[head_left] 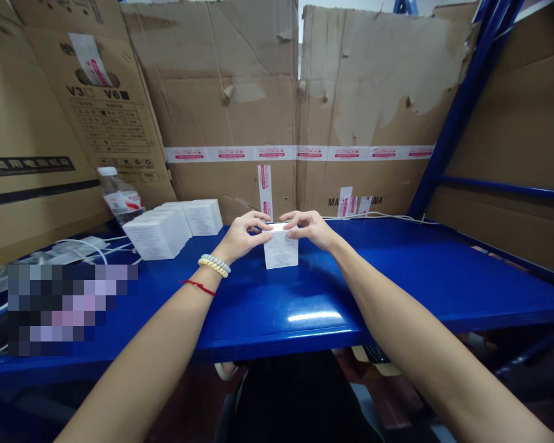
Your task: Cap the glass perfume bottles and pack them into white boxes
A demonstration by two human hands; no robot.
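A small white box (281, 251) with fine print on its near face stands upright on the blue table (397, 264). My left hand (244, 235) pinches its upper left corner, thumb on the near face and fingers over the top. On the other side, my right hand (310, 229) grips the upper right corner in the same way. The fingers of both hands nearly meet above the box's top edge. Part of the top is hidden by the fingers.
Several similar white boxes (159, 234) stand in rows at the left, beside a plastic bottle (122, 195). White cables and a power strip (80, 247) lie farther left, near a blurred-out patch. Cardboard sheets (221, 111) wall the back; a blue metal post (461, 111) rises at right.
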